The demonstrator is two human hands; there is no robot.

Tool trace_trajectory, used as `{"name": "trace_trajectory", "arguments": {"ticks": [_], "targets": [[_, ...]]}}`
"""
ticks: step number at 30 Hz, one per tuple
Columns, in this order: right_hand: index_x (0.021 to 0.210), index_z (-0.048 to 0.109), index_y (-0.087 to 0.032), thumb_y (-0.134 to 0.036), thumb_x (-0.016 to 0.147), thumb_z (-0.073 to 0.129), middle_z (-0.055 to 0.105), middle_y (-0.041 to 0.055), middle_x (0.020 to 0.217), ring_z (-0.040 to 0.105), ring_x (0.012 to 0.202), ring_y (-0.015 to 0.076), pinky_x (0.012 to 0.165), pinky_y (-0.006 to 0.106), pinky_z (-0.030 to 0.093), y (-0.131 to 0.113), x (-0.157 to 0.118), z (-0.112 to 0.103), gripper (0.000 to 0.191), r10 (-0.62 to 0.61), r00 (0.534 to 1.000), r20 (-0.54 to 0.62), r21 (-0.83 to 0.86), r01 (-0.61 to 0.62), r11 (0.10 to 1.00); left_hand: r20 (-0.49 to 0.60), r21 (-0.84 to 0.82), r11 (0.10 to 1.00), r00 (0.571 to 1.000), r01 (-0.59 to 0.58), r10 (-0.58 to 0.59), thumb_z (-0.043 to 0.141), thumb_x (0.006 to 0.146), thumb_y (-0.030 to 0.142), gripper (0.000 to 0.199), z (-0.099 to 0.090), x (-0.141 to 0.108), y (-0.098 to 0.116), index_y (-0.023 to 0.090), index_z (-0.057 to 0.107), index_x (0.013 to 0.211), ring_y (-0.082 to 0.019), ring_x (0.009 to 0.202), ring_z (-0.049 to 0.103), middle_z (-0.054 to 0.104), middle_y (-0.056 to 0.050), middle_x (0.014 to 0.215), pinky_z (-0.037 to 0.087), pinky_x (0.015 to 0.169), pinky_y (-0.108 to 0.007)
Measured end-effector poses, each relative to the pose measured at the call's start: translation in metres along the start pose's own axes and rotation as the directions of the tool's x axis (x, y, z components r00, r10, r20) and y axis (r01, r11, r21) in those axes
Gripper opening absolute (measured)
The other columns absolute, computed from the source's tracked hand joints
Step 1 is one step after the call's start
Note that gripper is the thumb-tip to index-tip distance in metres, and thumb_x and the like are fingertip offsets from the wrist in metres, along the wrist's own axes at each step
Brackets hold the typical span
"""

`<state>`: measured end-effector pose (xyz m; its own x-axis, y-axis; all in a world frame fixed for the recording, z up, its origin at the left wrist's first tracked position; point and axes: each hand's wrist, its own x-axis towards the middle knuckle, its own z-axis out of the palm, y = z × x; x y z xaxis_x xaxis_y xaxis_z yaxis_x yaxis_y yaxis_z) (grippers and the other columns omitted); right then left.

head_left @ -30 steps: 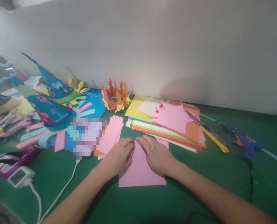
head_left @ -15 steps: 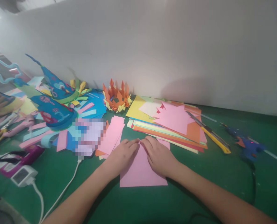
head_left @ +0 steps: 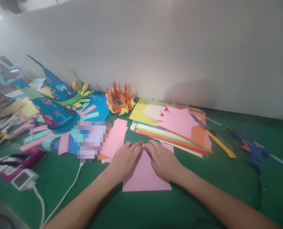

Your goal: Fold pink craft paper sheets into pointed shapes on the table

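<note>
Pink paper sheet (head_left: 146, 178) on green bench (head_left: 134, 210)

The left hand (head_left: 125, 160) and right hand (head_left: 164, 161) rest on it, fingers bunched together and nearly meeting; whether they pinch the sheet, I cannot tell. A paper stack (head_left: 177, 125) lies beyond.

The pink sheet (head_left: 147, 182) is smooth, matt paper, as are the layered sheets of the stack (head_left: 172, 136); the orange crown (head_left: 123, 104) is folded from similar matt paper, and the blue hat (head_left: 57, 113) has a soft, felt-like cloth surface. The knife (head_left: 214, 136) combines a smooth yellow plastic handle with a grey, metallic-looking forward section, while the glue gun (head_left: 254, 151) has a blue plastic housing. The purple block (head_left: 34, 160) is glossy plastic, the green tabletop (head_left: 136, 211) smooth with low sheen, and the pale wall (head_left: 155, 47) smooth and matt.
</note>
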<state>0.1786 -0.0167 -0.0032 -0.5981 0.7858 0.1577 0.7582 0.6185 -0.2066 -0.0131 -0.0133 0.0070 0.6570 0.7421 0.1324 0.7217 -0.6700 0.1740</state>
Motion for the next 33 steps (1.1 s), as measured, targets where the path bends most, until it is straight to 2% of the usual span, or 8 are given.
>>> {"name": "trace_trajectory", "arguments": {"ticks": [7, 11, 17, 20, 23, 27, 30, 33], "targets": [[0.104, 0.049, -0.015, -0.004, 0.082, 0.036, 0.054, 0.0101, 0.097, 0.05, 0.088, 0.0219, 0.076, 0.037, 0.047, 0.001, -0.001, -0.002, 0.027, 0.012, 0.997, -0.073, 0.126, -0.003, 0.992, -0.053, -0.149, 0.989, 0.998, 0.01, -0.018, 0.041, 0.083, 0.003, 0.021, -0.003, -0.002, -0.002, 0.016, 0.054, 0.093, -0.022, 0.098, 0.054, 0.056, -0.011, 0.112, 0.048, 0.085, -0.039], [0.102, 0.048, -0.017, -0.008, 0.086, 0.038, 0.056, 0.008, 0.096, 0.05, 0.087, 0.0207, 0.076, 0.035, 0.044, 0.005, 0.0, -0.003, 0.021, 0.016, 0.992, -0.124, 0.223, 0.012, 0.975, -0.02, -0.245, 0.969, 0.999, -0.033, 0.029, 0.046, 0.071, 0.001, 0.027, -0.013, -0.002, -0.002, 0.018, 0.053, 0.09, -0.025, 0.112, 0.05, 0.053, -0.011, 0.122, 0.045, 0.094, -0.042], [0.1, 0.048, -0.019, -0.009, 0.084, 0.041, 0.059, 0.0064, 0.095, 0.051, 0.085, 0.0201, 0.074, 0.034, 0.041, 0.008, 0.002, -0.009, 0.02, 0.04, 0.988, -0.151, 0.29, 0.005, 0.957, 0.08, -0.387, 0.92, 0.993, -0.053, 0.091, 0.047, 0.086, 0.011, 0.015, -0.028, -0.006, -0.009, 0.021, 0.053, 0.096, -0.021, 0.13, 0.037, 0.047, -0.009, 0.135, 0.039, 0.102, -0.04], [0.099, 0.049, -0.019, -0.009, 0.08, 0.045, 0.059, 0.0059, 0.094, 0.051, 0.084, 0.0202, 0.074, 0.034, 0.04, 0.007, 0.002, -0.01, 0.022, 0.057, 0.988, -0.146, 0.316, -0.008, 0.949, 0.096, -0.394, 0.919, 0.994, -0.009, 0.05, 0.056, 0.086, 0.02, 0.012, -0.027, -0.006, -0.016, 0.022, 0.054, 0.097, -0.023, 0.124, 0.041, 0.049, -0.008, 0.131, 0.04, 0.1, -0.04], [0.099, 0.049, -0.019, -0.011, 0.078, 0.048, 0.059, 0.0051, 0.09, 0.051, 0.084, 0.0201, 0.074, 0.033, 0.04, 0.006, 0.001, -0.01, 0.023, 0.079, 0.988, -0.134, 0.348, -0.027, 0.937, 0.088, -0.397, 0.917, 0.996, 0.029, 0.006, 0.069, 0.078, 0.03, 0.026, -0.024, -0.005, -0.019, 0.022, 0.054, 0.098, -0.024, 0.115, 0.044, 0.051, -0.007, 0.12, 0.042, 0.094, -0.039], [0.105, 0.047, -0.019, -0.011, 0.076, 0.05, 0.058, 0.0054, 0.092, 0.053, 0.085, 0.0197, 0.075, 0.034, 0.043, 0.006, 0.0, -0.007, 0.03, 0.095, 0.985, -0.142, 0.429, -0.025, 0.903, 0.119, -0.466, 0.879, 0.992, 0.098, -0.047, 0.076, 0.068, 0.04, 0.039, -0.02, -0.006, -0.019, 0.021, 0.055, 0.095, -0.021, 0.093, 0.05, 0.048, -0.005, 0.102, 0.048, 0.076, -0.033], [0.114, 0.042, -0.02, -0.012, 0.078, 0.049, 0.057, 0.0064, 0.099, 0.055, 0.084, 0.0182, 0.075, 0.034, 0.046, 0.007, -0.001, -0.007, 0.038, 0.141, 0.978, -0.154, 0.521, -0.041, 0.853, 0.169, -0.562, 0.813, 0.984, 0.15, -0.065, 0.073, 0.072, 0.036, 0.031, -0.021, -0.007, -0.016, 0.02, 0.055, 0.092, -0.013, 0.072, 0.05, 0.044, -0.002, 0.099, 0.048, 0.063, -0.027], [0.122, 0.037, -0.023, -0.014, 0.08, 0.049, 0.056, 0.0043, 0.099, 0.055, 0.076, 0.0152, 0.071, 0.032, 0.047, 0.009, -0.001, -0.008, 0.045, 0.202, 0.97, -0.135, 0.595, -0.084, 0.8, 0.155, -0.592, 0.794, 0.986, 0.136, -0.053, 0.071, 0.075, 0.028, 0.019, -0.022, -0.007, -0.014, 0.02, 0.058, 0.086, -0.01, 0.07, 0.05, 0.045, -0.002, 0.103, 0.046, 0.063, -0.025]]}}
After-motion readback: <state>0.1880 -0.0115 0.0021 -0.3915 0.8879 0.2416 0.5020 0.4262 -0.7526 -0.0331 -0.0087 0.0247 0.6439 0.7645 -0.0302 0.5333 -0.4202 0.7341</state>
